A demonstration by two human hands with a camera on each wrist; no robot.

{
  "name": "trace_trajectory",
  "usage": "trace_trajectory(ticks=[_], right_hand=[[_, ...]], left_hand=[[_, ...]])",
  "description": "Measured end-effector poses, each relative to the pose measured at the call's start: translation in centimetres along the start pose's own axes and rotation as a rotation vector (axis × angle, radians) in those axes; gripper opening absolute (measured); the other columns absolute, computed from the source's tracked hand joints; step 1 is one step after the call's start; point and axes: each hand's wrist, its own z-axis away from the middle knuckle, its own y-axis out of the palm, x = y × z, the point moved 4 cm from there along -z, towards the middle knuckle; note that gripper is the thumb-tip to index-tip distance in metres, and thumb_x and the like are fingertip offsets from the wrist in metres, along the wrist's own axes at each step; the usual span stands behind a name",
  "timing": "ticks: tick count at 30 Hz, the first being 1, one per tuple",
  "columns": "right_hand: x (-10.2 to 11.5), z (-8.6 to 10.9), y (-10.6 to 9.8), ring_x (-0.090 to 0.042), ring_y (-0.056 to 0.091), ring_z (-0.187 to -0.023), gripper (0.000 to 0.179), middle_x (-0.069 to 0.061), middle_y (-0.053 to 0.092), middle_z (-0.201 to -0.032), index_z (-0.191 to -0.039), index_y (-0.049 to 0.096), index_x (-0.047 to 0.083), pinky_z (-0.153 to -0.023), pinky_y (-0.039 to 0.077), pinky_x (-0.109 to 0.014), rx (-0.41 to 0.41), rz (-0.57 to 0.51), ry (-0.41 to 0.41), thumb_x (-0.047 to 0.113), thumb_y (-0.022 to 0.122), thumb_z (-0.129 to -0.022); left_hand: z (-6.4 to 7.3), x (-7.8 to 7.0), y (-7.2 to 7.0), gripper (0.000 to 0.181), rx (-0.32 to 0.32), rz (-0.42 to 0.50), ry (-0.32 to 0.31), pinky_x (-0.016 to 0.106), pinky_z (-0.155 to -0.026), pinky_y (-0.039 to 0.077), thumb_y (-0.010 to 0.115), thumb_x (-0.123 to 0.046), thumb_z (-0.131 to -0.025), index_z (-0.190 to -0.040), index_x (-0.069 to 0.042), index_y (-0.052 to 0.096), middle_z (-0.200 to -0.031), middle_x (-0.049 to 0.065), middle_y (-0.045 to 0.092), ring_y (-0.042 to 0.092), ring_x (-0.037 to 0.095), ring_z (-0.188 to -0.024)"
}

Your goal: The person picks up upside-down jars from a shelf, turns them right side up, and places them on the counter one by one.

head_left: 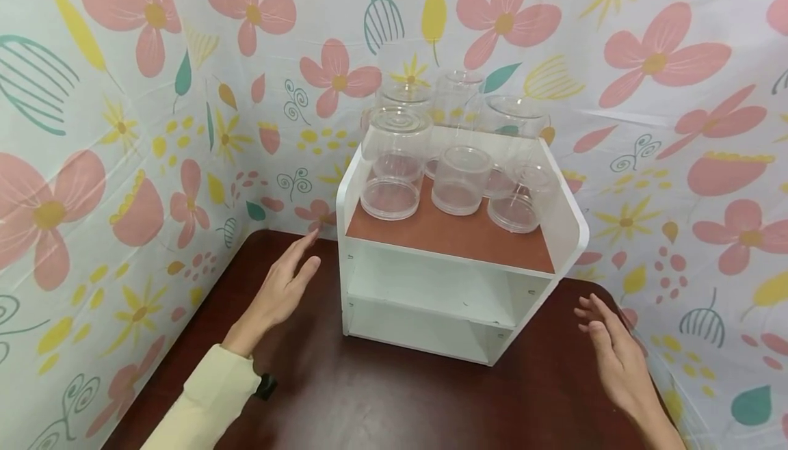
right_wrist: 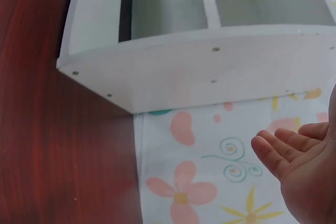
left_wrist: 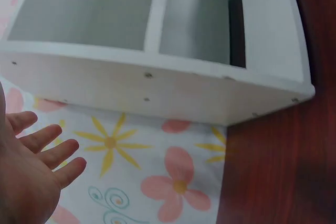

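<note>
A small white shelf unit (head_left: 425,337) stands on the dark table, its brown top board (head_left: 394,231) loaded with several clear plastic jars. At the front of that board are a tall jar (head_left: 394,163), a shorter jar (head_left: 458,183) and another jar (head_left: 516,207); more jars stand behind them. My left hand (head_left: 280,293) is held off the unit's left side, fingers extended, palm turned toward it. On the other side my right hand (head_left: 615,354) hovers apart from the unit with fingers loosely straight. Both wrist views show the unit's screwed side panel (left_wrist: 184,85) beside each hand, which holds nothing.
Below the top board, an inner shelf (head_left: 431,299) divides the unit's open front. A flower-printed cloth (head_left: 258,94) hangs behind and on both sides. The dark red-brown table (head_left: 369,402) reaches forward of the unit.
</note>
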Motion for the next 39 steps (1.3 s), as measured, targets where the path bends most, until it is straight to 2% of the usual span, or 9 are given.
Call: trace_trajectory(ticks=[5,12,17,23,27,31,34,39], right_hand=[[1.1,-0.6,-0.1,0.016,0.052,-0.111,0.049,0.013,0.052,-0.145,-0.159,0.036,0.003,-0.094,0.037,-0.003,-0.022,-0.024,-0.019,0.001,0.036,-0.11],[2.3,-1.5,-0.4,0.011,0.057,-0.111,0.047,0.008,0.057,-0.143,-0.155,0.043,0.0,-0.096,0.039,-0.007,-0.078,-0.102,-0.093,-0.003,0.035,-0.109],[3.3,-2.1,-0.9,0.007,0.058,-0.114,0.046,0.004,0.058,-0.145,-0.152,0.045,-0.004,-0.098,0.04,-0.009,-0.095,-0.126,-0.168,-0.007,0.034,-0.107],[4.3,-2.4,-1.5,0.005,0.059,-0.114,0.046,0.005,0.059,-0.144,-0.151,0.045,-0.005,-0.099,0.041,-0.011,-0.102,-0.139,-0.187,-0.009,0.034,-0.107],[5.1,-2.6,-1.8,0.003,0.059,-0.114,0.046,0.008,0.059,-0.143,-0.152,0.046,-0.004,-0.1,0.04,-0.011,-0.104,-0.147,-0.177,-0.007,0.035,-0.107],[6.0,-2.8,-2.2,0.003,0.06,-0.114,0.046,0.001,0.06,-0.142,-0.152,0.047,0.0,-0.102,0.039,-0.012,-0.111,-0.137,-0.156,-0.005,0.037,-0.108],[6.8,-3.1,-2.7,0.001,0.06,-0.115,0.044,-0.004,0.061,-0.141,-0.151,0.049,-0.001,-0.102,0.04,-0.013,-0.128,-0.139,-0.176,-0.004,0.037,-0.108],[8.4,-3.9,-3.6,-0.001,0.062,-0.113,0.041,-0.003,0.063,-0.139,-0.147,0.052,-0.007,-0.101,0.041,-0.014,-0.178,-0.154,-0.242,-0.004,0.038,-0.108]], left_hand=[[-0.8,-1.6,0.2,0.054,-0.015,0.031,0.036,0.056,-0.116,0.034,0.047,-0.033,-0.111,-0.161,-0.013,0.038,-0.161,0.01,0.041,0.04,0.03,-0.146],[-2.3,-3.9,0.7,0.055,-0.01,0.078,0.082,0.049,-0.114,0.041,0.05,-0.032,-0.11,-0.159,-0.011,0.039,-0.159,0.007,0.043,0.046,0.027,-0.142],[-3.2,-5.1,1.0,0.055,-0.018,0.105,0.073,0.045,-0.108,0.047,0.055,-0.031,-0.109,-0.158,-0.009,0.041,-0.156,0.008,0.046,0.055,0.028,-0.134],[-3.5,-5.5,1.3,0.057,-0.016,0.117,0.047,0.047,-0.102,0.052,0.062,-0.026,-0.105,-0.156,-0.009,0.043,-0.153,0.011,0.048,0.061,0.031,-0.125],[-3.7,-5.5,1.3,0.055,-0.025,0.103,0.034,0.044,-0.098,0.055,0.061,-0.029,-0.106,-0.155,-0.01,0.046,-0.149,0.01,0.051,0.062,0.029,-0.121],[-4.2,-5.6,1.4,0.05,-0.044,0.103,0.039,0.044,-0.096,0.056,0.059,-0.033,-0.107,-0.151,-0.011,0.051,-0.141,0.01,0.056,0.063,0.027,-0.12],[-4.5,-5.7,1.5,0.046,-0.058,0.11,0.047,0.045,-0.093,0.057,0.061,-0.032,-0.106,-0.146,-0.009,0.055,-0.136,0.011,0.059,0.064,0.026,-0.118],[-4.6,-6.0,1.5,0.038,-0.081,0.103,0.035,0.045,-0.089,0.058,0.063,-0.028,-0.105,-0.137,-0.007,0.062,-0.126,0.011,0.063,0.065,0.024,-0.109]])
